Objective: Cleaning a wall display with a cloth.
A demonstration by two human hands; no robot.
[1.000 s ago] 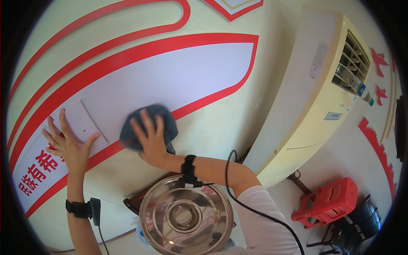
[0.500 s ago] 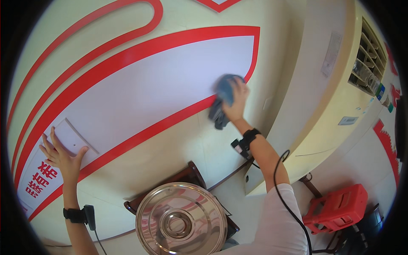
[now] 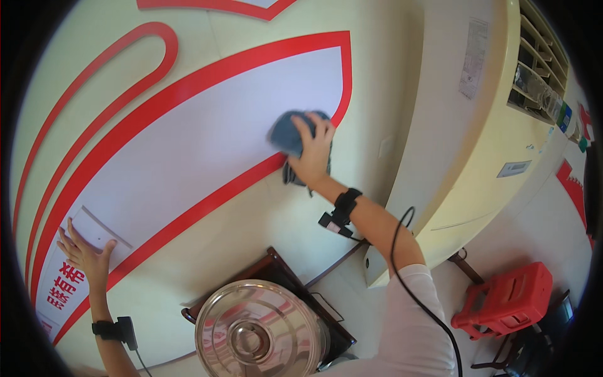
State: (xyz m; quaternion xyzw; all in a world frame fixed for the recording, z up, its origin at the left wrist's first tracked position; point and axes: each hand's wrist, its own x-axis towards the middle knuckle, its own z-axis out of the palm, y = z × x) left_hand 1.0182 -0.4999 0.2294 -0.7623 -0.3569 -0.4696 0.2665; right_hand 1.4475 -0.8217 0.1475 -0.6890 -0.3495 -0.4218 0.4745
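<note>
My right hand [image 3: 314,151] presses a blue-grey cloth [image 3: 287,133] against a wall-mounted white panel [image 3: 220,113] with a red border, near its pointed right end. The fingers curl over the cloth, and a darker part of it hangs below the hand across the lower border. Far to the left, my left hand [image 3: 90,261] lies on the same panel with its fingers spread and nothing in them. It touches the panel beside a white rectangular cover plate [image 3: 103,227], just above red lettering. Black straps with small devices circle both wrists.
Below stands a shiny round metal lid [image 3: 257,327] on a pot, next to a dark wooden chair [image 3: 273,267]. A cream floor-standing air conditioner [image 3: 471,169] is on the right, with a plastic bottle [image 3: 543,94] at its vent. A red plastic stool [image 3: 509,301] stands lower right.
The view has shifted, so the panel and both hands appear further left. My right hand and the cloth have moved slightly left along the panel. My left hand stays by the cover plate.
</note>
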